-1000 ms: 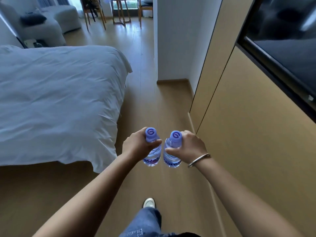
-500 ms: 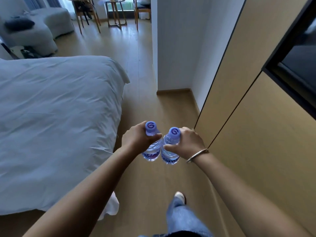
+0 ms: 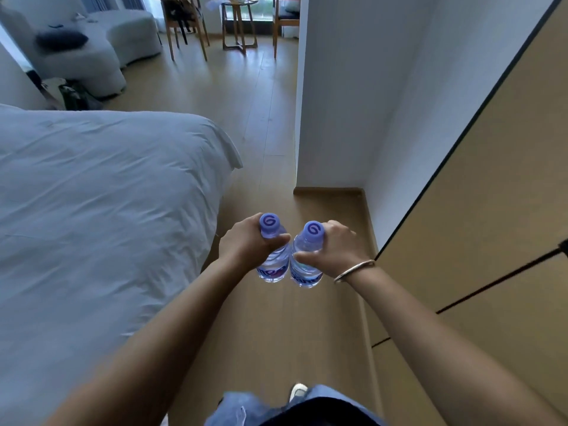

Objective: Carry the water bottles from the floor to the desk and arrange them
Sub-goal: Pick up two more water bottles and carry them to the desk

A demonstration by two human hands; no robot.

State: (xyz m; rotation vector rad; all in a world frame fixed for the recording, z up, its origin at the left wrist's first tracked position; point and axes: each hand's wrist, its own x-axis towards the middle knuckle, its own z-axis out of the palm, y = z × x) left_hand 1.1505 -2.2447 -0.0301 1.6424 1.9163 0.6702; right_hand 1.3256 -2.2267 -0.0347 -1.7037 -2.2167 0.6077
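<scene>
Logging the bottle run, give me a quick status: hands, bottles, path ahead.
Left hand grips left bottle; right hand grips right bottle. Both bottles upright, bodies touching. Bed left, wall corner right, floor between.

The left hand [image 3: 246,241] grips a clear plastic water bottle with a purple cap [image 3: 272,262] by its neck, and the right hand [image 3: 333,249] grips a second such bottle [image 3: 304,269]. Both bottles are upright, touching side by side, above the light wooden floor [image 3: 252,118]. A white bed [image 3: 101,204] is on the left, beige wall panels [image 3: 479,204] on the right.
</scene>
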